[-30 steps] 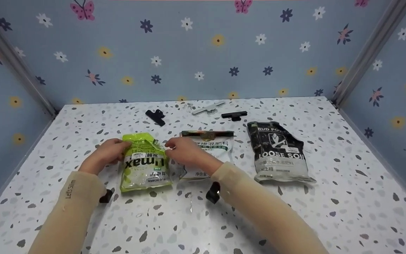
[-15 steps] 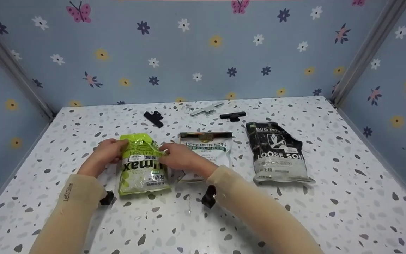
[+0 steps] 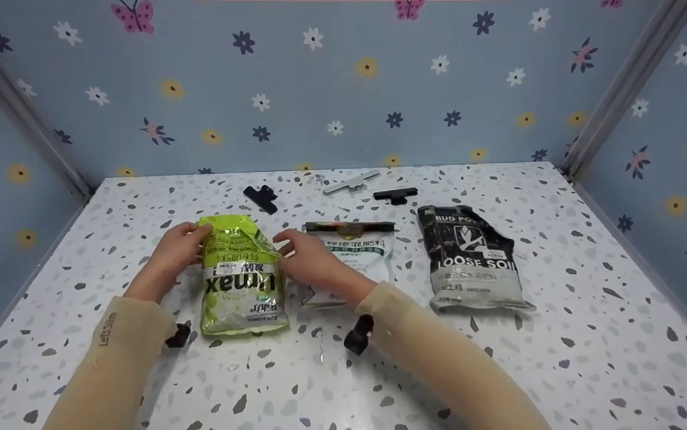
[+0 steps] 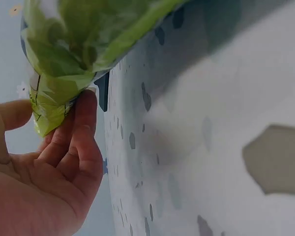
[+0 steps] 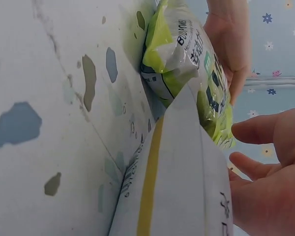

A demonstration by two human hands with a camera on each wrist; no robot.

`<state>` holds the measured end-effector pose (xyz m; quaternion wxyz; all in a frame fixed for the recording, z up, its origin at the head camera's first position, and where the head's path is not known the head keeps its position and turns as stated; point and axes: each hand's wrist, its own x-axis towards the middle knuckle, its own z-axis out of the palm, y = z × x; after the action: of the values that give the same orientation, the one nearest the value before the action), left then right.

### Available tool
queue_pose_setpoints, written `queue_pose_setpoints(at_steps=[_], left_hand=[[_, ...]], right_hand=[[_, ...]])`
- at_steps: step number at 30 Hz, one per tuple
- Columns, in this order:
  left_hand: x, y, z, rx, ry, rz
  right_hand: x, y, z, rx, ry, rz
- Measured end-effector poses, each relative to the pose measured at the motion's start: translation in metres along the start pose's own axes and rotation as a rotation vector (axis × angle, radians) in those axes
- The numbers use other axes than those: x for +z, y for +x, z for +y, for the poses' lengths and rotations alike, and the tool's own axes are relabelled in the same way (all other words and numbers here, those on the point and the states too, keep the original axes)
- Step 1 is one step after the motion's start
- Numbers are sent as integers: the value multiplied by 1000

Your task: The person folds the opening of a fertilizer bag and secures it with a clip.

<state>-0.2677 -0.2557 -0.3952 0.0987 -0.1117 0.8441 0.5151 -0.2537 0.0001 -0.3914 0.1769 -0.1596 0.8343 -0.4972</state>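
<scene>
Left hand (image 3: 169, 259), curled, seemingly pinching green bag (image 3: 243, 282)

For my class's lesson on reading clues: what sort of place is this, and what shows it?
Probably an indoor booth set up for tabletop work: blue flower-patterned panels stand at the back and both sides of a speckled table, where the left hand holds a green BUD POWER bag.

Seen from Head and Wrists

Looked forward and down from the head, farther off, across the tabletop (image 3: 331, 388). From the left wrist, peered closely at the green bag (image 4: 83, 44); from the right, past the white bag (image 5: 179, 177). Caught the green bag in all three.
</scene>
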Motion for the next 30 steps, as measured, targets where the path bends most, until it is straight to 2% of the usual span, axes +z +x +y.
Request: queue_pose_setpoints(at_steps=[3, 7, 11, 14, 18, 22, 30], left_hand=[[0, -4, 1, 21, -39, 42], [0, -14, 8, 86, -72, 68], [1, -23, 17, 164, -64, 93], [1, -28, 22, 210, -59, 113], [1, -35, 22, 246, -73, 146], [1, -40, 21, 285, -101, 170], [-1, -44, 17, 331, -115, 217]], right_hand=[[0, -1, 1, -15, 12, 17], [0, -2, 1, -48, 30, 47], [-1, -5, 0, -110, 36, 81], [-1, -8, -1, -144, 0, 107], [-1, -12, -1, -160, -27, 121], [-2, -15, 0, -174, 8, 130], [-2, -20, -1, -284, -16, 159]])
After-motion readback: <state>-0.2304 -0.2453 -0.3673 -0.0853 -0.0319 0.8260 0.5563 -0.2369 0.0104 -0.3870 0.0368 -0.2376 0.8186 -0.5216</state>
